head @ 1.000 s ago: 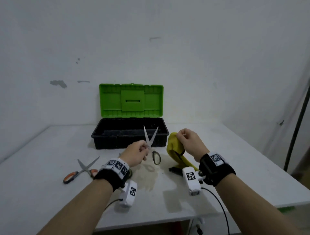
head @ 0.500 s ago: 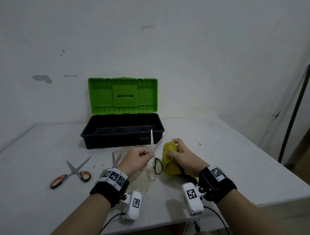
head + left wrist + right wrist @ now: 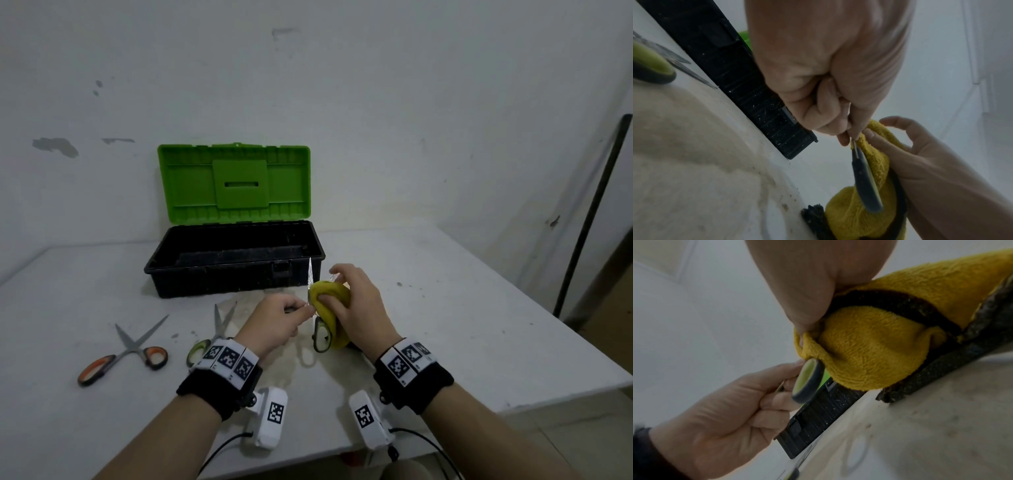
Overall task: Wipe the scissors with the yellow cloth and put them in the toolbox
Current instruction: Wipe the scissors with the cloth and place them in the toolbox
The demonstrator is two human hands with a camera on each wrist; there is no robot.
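Note:
My left hand (image 3: 301, 310) pinches a pair of green-and-black-handled scissors (image 3: 321, 339) near the pivot, one blade tip pointing up and a handle loop hanging below. The yellow cloth (image 3: 330, 301) is folded over the other blade, and my right hand (image 3: 337, 293) grips it there. In the left wrist view the dark handle (image 3: 866, 181) lies against the cloth (image 3: 877, 160). The right wrist view shows the handle loop (image 3: 807, 379) beside the bunched cloth (image 3: 869, 345). Just behind both hands, the black toolbox (image 3: 219, 281) stands open with its green lid (image 3: 233, 181) upright.
Orange-handled scissors (image 3: 120, 353) lie open on the white table (image 3: 462, 325) at the left. A second green-handled pair (image 3: 217, 325) lies beside my left wrist. A dusty patch covers the table under the hands. The table's right edge is close, with a dark pole (image 3: 589, 219) beyond it.
My right hand has brought the cloth left from beside the scissors and folded it over a blade, then slid it upward. My left hand has kept its grip on the scissors.

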